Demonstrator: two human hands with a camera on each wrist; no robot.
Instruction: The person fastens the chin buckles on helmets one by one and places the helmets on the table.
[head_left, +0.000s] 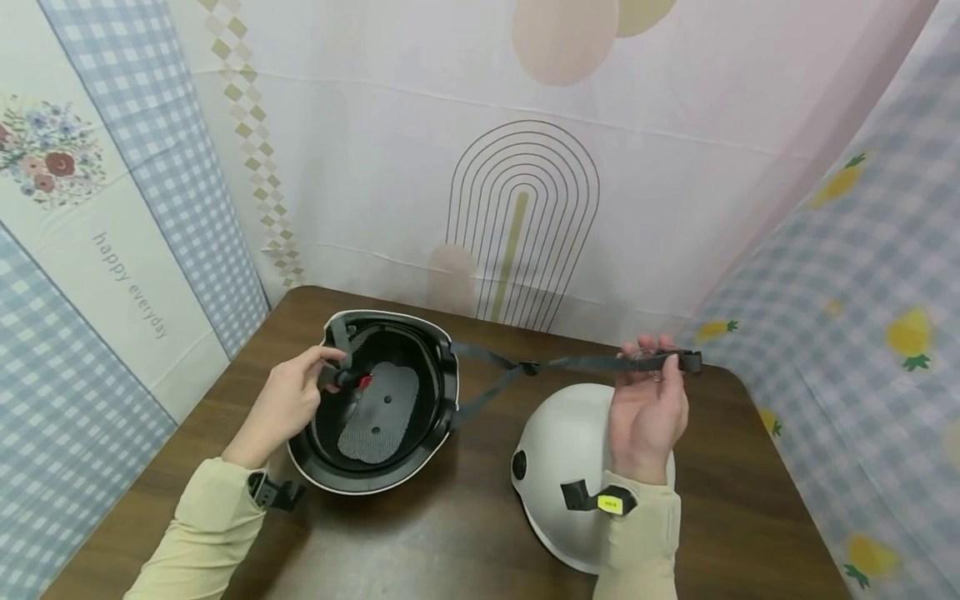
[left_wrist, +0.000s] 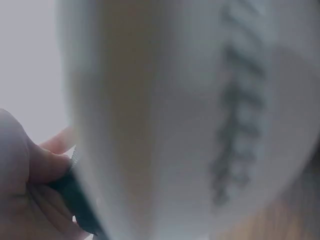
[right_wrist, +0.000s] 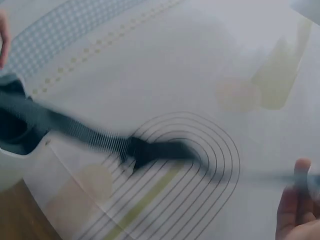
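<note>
A helmet (head_left: 372, 482) lies upside down on the table, its black inside and grey mesh lining facing up. At its left rim my left hand (head_left: 288, 404) pinches a short dark strap (head_left: 341, 333); a small red part (head_left: 365, 382) shows beside it. The helmet's white shell (left_wrist: 190, 100) fills most of the left wrist view, blurred. My right hand (head_left: 647, 408) holds the end of the other dark chin strap (head_left: 585, 363), stretched out to the right with a black slider (head_left: 529, 367) where two straps join. In the right wrist view this strap (right_wrist: 80, 131) is partly blurred.
A second white helmet (head_left: 555, 467) sits shell-up on the brown wooden table (head_left: 420, 542), partly beneath my right forearm. Printed cloths hang behind the table (head_left: 360, 192) and along its left (head_left: 187, 167) and right sides (head_left: 847, 333).
</note>
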